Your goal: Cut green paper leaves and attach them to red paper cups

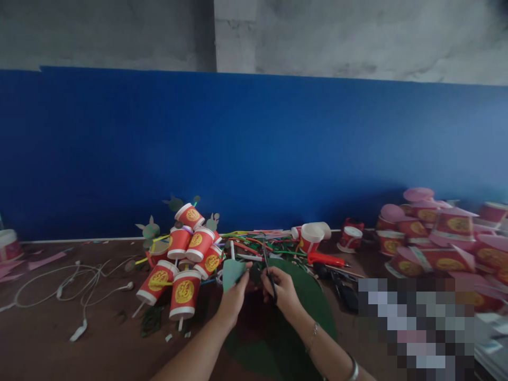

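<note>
My left hand [234, 299] pinches a small piece of green paper [232, 272] and holds it up over the table. My right hand [281, 291] grips a pair of scissors [269, 275] with black handles, blades pointing up and close to the green piece. Both hands hover above a large dark green sheet [301, 317] lying on the brown table [59, 338]. Just left of my left hand is a heap of red paper cups [186, 259] with gold emblems and sticks through them.
White earphone cables [79, 286] lie on the table at left. Coloured straws [254, 241], a white cup [311, 235] and a red-handled tool [325, 259] lie behind my hands. More red cups with pink paper [444, 238] pile up at right. A blue wall [254, 153] stands behind.
</note>
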### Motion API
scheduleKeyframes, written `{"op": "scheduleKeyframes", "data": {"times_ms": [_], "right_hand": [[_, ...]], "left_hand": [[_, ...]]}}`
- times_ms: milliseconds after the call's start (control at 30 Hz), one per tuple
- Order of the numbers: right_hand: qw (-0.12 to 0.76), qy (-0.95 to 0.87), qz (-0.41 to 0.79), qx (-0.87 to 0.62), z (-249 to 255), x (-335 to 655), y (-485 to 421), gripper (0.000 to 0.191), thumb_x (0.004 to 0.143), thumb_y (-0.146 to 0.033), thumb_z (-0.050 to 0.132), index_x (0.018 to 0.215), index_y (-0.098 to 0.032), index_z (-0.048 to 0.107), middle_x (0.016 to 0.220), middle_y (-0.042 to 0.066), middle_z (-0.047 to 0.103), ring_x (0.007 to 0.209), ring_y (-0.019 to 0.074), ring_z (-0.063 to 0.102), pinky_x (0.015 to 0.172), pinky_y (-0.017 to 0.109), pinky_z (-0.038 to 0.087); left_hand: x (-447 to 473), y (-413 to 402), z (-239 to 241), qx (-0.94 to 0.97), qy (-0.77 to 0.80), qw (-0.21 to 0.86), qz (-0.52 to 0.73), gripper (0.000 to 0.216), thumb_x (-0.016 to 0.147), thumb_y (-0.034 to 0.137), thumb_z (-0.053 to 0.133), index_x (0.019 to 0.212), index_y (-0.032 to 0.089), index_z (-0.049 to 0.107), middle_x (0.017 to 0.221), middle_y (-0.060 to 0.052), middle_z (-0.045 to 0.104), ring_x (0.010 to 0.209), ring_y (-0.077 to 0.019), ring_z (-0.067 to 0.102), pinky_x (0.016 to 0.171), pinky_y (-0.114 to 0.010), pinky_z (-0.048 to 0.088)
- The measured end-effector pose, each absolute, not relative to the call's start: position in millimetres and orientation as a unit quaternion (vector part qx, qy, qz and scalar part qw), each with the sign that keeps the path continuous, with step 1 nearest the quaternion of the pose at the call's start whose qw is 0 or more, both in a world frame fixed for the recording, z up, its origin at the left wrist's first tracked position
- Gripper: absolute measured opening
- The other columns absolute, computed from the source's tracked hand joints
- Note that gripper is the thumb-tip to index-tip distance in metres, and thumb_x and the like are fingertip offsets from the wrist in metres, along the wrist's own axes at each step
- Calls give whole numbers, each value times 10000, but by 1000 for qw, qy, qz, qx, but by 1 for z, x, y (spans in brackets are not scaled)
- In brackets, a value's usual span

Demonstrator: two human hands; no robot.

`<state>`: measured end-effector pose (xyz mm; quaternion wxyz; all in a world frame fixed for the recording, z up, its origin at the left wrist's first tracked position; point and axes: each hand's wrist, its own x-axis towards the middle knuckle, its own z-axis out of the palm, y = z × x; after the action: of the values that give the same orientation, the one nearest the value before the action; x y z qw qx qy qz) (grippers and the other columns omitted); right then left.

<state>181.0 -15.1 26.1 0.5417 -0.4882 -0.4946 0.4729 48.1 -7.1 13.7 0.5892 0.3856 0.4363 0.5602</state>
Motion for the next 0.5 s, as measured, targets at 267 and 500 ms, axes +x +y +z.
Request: {"op": "scheduleKeyframes", "data": {"times_ms": [267, 500], "right_hand": [[566, -469, 463, -494, 37, 183, -20, 351, 676, -501, 634, 674, -172, 514, 399, -63, 484, 302, 69, 436, 286, 152, 243], [529, -497, 490, -484, 35, 183, -21, 374, 650, -521, 656, 700, -174, 524, 391, -70, 479, 299, 76, 434, 288, 156, 249]], "left_hand": [[46, -9, 26, 326, 392, 703, 496, 643, 745, 709, 387, 868, 120, 614, 644, -69, 656, 484, -156, 617, 442, -250, 463], [50, -12, 28, 462, 394, 616, 501, 361, 656, 503, 658, 772, 178, 552, 467, 89, 455, 345, -56, 368, 343, -169, 256]]}}
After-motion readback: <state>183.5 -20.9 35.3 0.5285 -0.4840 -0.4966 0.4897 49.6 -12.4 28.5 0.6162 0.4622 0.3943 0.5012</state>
